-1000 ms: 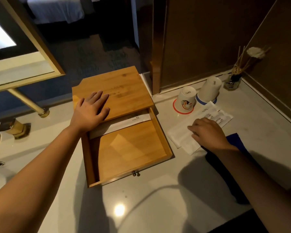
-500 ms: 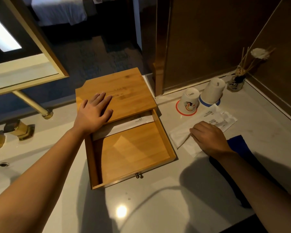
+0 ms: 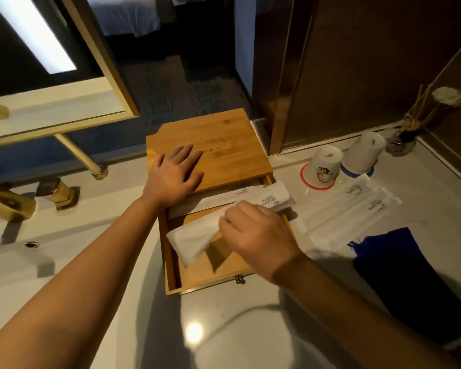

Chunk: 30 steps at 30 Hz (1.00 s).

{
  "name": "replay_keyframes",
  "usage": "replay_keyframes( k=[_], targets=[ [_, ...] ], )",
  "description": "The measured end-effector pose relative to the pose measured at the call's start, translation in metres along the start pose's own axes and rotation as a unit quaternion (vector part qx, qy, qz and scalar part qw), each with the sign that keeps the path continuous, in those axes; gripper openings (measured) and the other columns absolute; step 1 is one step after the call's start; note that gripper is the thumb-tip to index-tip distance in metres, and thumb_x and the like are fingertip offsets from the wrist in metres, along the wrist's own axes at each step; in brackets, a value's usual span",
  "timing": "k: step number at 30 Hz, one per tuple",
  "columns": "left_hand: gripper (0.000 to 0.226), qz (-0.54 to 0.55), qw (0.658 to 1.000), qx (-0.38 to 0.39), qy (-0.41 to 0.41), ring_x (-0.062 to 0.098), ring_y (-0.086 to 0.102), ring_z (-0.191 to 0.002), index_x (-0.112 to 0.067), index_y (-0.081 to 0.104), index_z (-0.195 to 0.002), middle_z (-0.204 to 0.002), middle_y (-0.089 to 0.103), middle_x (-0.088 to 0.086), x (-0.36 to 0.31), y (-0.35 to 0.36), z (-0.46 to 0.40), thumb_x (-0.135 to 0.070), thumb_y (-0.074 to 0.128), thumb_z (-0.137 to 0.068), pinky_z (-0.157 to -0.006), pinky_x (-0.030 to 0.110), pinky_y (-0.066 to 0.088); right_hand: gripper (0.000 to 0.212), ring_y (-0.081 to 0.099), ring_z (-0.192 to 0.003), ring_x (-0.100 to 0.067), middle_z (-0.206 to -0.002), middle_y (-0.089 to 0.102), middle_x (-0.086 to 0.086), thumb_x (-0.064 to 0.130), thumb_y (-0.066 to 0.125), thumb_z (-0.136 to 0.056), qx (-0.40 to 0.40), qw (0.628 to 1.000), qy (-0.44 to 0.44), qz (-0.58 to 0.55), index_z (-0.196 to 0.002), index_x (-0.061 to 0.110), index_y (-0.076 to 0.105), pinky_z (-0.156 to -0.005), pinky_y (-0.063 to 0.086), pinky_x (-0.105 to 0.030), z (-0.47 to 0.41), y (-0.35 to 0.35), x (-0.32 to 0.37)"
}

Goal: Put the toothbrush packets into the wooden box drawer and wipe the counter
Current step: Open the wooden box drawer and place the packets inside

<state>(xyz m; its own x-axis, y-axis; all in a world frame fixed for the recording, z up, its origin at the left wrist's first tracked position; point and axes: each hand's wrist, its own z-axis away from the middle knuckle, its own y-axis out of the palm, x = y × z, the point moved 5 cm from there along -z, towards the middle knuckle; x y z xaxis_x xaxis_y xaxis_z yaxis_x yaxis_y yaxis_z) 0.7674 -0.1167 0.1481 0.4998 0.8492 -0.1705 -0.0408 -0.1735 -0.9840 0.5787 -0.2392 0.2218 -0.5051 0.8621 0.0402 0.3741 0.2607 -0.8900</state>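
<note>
So we're mid-way through the packing step, wiping hasn't started as far as I can tell. Biggest thing first: the pale counter (image 3: 224, 328) with the wooden box (image 3: 218, 145) sitting on it, its drawer (image 3: 213, 275) pulled out toward the person. The left hand (image 3: 175, 177) lies flat on the box lid, fingers straight, holding nothing, looks like it's just steadying the box. A dark blue cloth (image 3: 399, 265) lies on the counter to the right, untouched. The right hand (image 3: 256, 235) has its grip closed around a bunch of white toothbrush packets (image 3: 200, 235), held at a slant over the open drawer, one end dipping inside. One packet (image 3: 234, 194) already lies at the back of the drawer. More packets (image 3: 357, 206) are on the counter just right of the box, near two upturned cups (image 3: 325, 166). Next move, I'd guess: lower the bunch flat, let go, then fetch the rest. The slant probably needs squaring up to fit.
</note>
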Motion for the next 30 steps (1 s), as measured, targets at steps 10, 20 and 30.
replay_keyframes(
  k=[10, 20, 30],
  targets=[
    [0.058, 0.013, 1.000, -0.013, 0.007, 0.018, 0.014, -0.145, -0.034, 0.023, -0.145, -0.157, 0.020, -0.002, 0.002, 0.000, 0.000, -0.054, 0.028, -0.091, -0.115, 0.045, 0.007, 0.029, 0.061, -0.061, -0.021, -0.063, 0.064, -0.006, 0.013, 0.089, -0.043, 0.206, 0.974, 0.094, 0.028, -0.064, 0.014, 0.070, -0.048, 0.048, -0.026, -0.028, 0.080, 0.009],
    [0.059, 0.021, 1.000, -0.017, 0.011, 0.019, 0.014, -0.145, -0.032, 0.024, -0.145, -0.157, 0.020, -0.002, 0.003, -0.003, -0.001, -0.055, 0.026, -0.090, -0.115, 0.046, 0.006, 0.055, 0.018, -0.141, -0.033, -0.155, 0.019, -0.008, 0.054, 0.027, -0.093, 0.372, 0.901, 0.223, -0.024, -0.143, 0.033, 0.021, -0.111, 0.021, -0.046, 0.012, 0.087, 0.010],
    [0.057, 0.016, 1.000, -0.022, 0.011, 0.019, 0.014, -0.145, -0.032, 0.025, -0.145, -0.157, 0.021, -0.002, 0.005, 0.001, -0.001, -0.053, 0.029, -0.092, -0.115, 0.047, 0.007, 0.062, -0.008, -0.144, -0.034, -0.159, -0.007, -0.005, 0.065, 0.017, -0.088, 0.447, 0.857, 0.257, -0.017, -0.144, 0.043, 0.002, -0.112, 0.008, -0.058, 0.024, 0.096, 0.003]
  ],
)
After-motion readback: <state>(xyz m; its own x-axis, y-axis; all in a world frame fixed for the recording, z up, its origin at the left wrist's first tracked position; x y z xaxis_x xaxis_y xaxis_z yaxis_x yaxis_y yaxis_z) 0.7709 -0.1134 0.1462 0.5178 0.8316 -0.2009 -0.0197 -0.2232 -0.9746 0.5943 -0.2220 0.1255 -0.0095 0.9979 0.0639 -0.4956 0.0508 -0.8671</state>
